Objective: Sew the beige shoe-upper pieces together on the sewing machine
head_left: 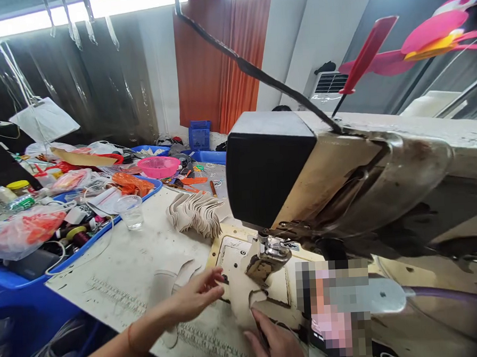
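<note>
1. Your left hand (199, 295) has its fingers loosely spread and seems to hold nothing; the fingertips are just beside the pale piece (240, 301), and whether they touch it, I cannot tell.
2. Your right hand (277, 341) touches the near edge of this piece, with a narrow gap between thumb and forefinger. If you pinch the edge or only press it, I cannot tell.
3. The piece is between your two hands, in front of the metal foot area (270, 257) of the sewing machine (272, 168). Its curved end is close to this part, so I judge that this piece is in work and not yet finished.
4. Behind, on the surface (126, 253), stands a stack of wavy pale pieces (194, 214). Some loose pale pieces (185, 272) lie to the left, near your left forearm.
5. I judge that you are inside a batch, with many pieces around. Stitches are too small to see, so which group is done and which is left, the view does not show.
</note>
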Motion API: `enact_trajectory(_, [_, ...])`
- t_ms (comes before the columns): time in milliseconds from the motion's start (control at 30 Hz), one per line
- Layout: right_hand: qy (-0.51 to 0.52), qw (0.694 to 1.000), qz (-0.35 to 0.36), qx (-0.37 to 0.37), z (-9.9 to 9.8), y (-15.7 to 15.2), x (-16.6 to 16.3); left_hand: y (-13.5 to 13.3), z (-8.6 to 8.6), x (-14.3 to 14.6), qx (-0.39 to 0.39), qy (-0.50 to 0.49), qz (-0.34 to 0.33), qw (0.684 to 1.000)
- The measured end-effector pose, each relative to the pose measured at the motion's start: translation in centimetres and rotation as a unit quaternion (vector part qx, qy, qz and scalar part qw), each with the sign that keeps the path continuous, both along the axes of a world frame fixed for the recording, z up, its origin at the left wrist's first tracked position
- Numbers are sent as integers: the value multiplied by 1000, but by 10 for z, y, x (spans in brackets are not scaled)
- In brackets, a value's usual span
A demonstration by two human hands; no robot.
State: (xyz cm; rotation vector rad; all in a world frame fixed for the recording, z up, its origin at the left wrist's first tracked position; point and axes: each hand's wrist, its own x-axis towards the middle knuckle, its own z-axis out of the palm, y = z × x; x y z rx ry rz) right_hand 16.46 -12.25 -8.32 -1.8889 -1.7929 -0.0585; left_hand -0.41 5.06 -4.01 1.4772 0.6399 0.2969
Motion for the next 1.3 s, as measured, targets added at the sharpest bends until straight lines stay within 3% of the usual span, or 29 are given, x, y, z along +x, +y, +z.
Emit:
enact_trajectory(67, [38,999,26,-13,12,4,3,-28,-4,6,-171,-29,-6,985])
enact_trajectory(133, [60,998,17,-10,18,7,6,-41,-6,12,-274,-81,34,958])
enact_trajectory(267, [52,997,-47,35,11,13,6,-46,-11,19,-330,-133,114,927])
enact_trajectory(433, [21,994,-78,74,2,20,-8,-54,-19,20,-283,-113,183,935])
enact_trajectory(667, [53,990,-92,98,12,35,-20,-45,-19,22,-162,-116,180,963])
enact_trajectory(900, [125,982,-80,113,27,34,-18,-19,-37,38,-128,-99,186,969])
enact_trajectory(1167, [123,977,-127,118,1,52,-19,-24,-28,43,-110,-122,160,973])
enact_trajectory(1300, [167,974,-87,128,13,51,-26,-20,-34,43,-91,-104,163,977])
